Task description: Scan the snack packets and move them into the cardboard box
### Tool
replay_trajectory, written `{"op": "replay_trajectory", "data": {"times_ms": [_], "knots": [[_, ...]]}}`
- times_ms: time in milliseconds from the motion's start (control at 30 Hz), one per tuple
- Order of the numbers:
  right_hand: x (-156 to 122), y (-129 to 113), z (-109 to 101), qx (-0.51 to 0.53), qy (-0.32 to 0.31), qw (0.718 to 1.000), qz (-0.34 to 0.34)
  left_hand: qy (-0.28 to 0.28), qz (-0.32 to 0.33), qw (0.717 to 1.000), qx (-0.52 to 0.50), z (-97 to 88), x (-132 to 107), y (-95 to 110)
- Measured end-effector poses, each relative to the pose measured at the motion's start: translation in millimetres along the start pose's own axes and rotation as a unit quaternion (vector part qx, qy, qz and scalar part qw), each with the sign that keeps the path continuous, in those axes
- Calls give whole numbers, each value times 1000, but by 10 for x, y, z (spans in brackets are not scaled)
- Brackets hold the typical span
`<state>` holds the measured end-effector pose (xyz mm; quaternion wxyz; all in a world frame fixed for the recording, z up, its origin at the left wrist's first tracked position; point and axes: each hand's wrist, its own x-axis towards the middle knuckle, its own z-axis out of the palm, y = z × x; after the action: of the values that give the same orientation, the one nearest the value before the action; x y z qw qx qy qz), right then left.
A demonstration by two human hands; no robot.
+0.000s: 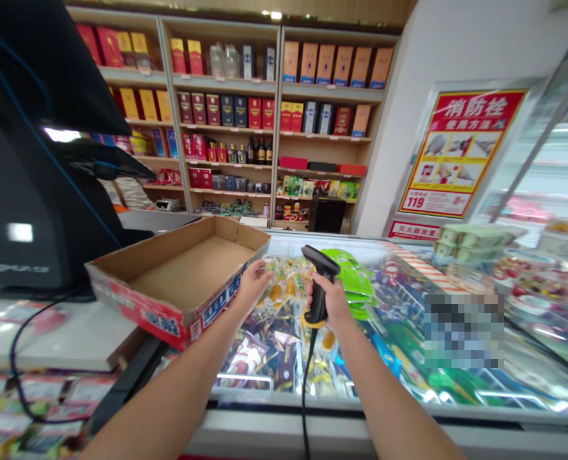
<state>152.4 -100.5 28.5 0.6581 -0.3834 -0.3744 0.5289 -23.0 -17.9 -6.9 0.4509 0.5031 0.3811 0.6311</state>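
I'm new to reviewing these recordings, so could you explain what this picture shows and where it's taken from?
This picture comes from a camera worn on a person's head, looking forward and down, so the bare arms are that person's own. There is no machine arm, only hands. The right hand grips a black corded handheld barcode scanner. The left hand holds a clear packet of yellow snacks, beside an open cardboard tray. Beneath them is a shop freezer full of packaged goods. Behind stand wooden shelves of boxes and bottles.
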Motion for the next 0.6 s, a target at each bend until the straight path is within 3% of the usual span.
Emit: {"op": "replay_trajectory", "data": {"times_ms": [233,400,500,600], "knots": [[121,-11,-101,79,63,995,-27,14,36,990,136,178,124,49],[161,41,-136,68,50,996,-39,-15,84,961,262,312,74,330],[162,53,-126,63,50,996,-40,-24,118,947,296,217,178,624],[147,47,-93,67,53,996,-39,-35,111,922,368,-59,399,927]]}}
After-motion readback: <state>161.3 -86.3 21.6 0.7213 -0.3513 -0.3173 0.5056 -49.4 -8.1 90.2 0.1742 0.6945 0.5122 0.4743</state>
